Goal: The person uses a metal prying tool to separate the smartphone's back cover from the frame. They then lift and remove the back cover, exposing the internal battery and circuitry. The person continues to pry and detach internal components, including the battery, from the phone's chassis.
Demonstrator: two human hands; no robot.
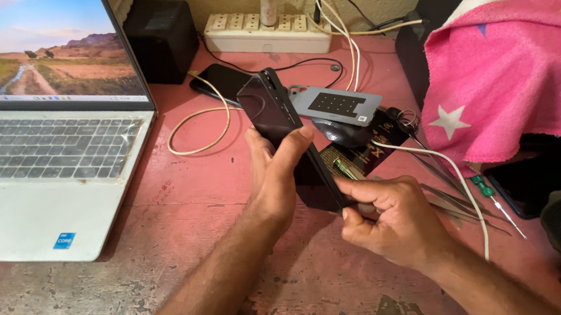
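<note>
Holding a black phone tilted on edge above the pink table, the left hand wraps its middle while the right hand pinches its lower corner, steadying it near a laptop.

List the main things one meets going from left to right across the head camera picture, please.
Open laptop → looped cream cable → left hand gripping the black phone → right hand at the phone's lower end → green-handled screwdriver → pink star-patterned cloth.
</note>
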